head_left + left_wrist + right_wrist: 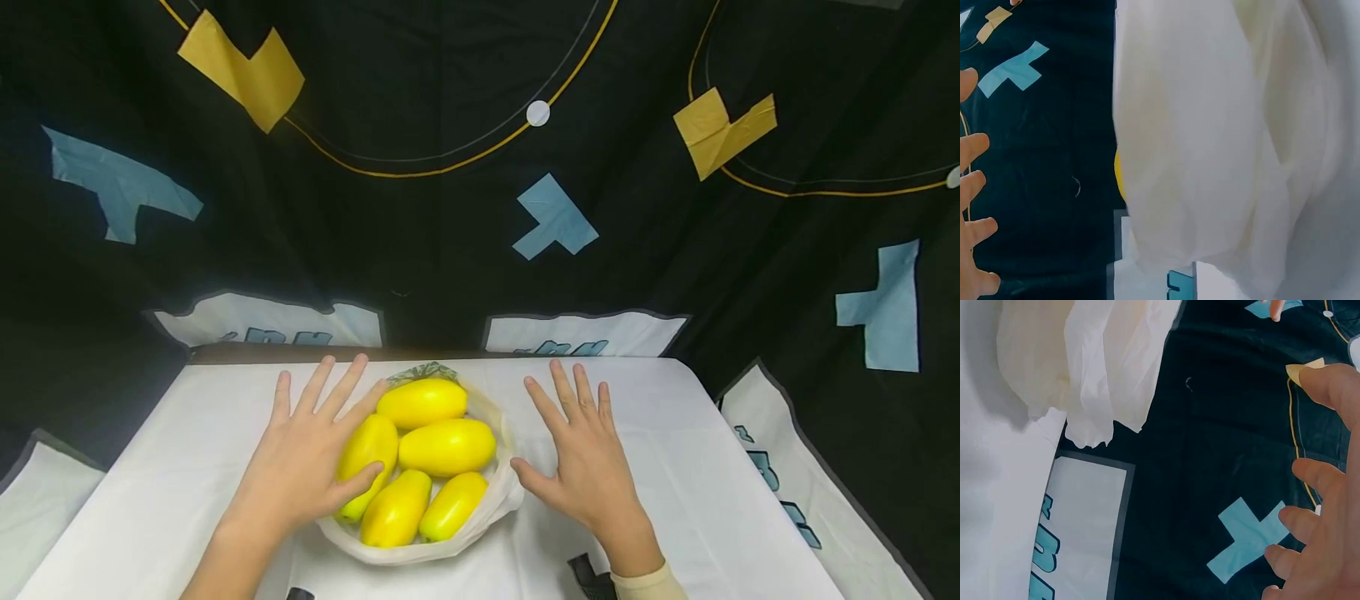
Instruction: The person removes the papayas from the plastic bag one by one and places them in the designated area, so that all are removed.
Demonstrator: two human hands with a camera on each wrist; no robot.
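Several yellow mangoes (447,447) lie inside a whitish plastic bag (420,553) whose mouth is spread wide on the table. My left hand (303,454), fingers straight and spread, is over the bag's left side and partly hides one mango. To the right of the bag, my right hand (588,462) is held with its fingers fanned out, its thumb near the bag's rim. Neither hand holds anything. From the side, the bag (1210,137) fills much of the left wrist view, with only a sliver of yellow showing; the right wrist view has the bag (1085,369) at upper left.
The bag stands on a white-covered table (712,500). Behind it hangs a black cloth (420,250) with blue and yellow tape pieces. A black strap (588,575) lies by the right wrist, and a small dark object (300,593) shows at the front edge.
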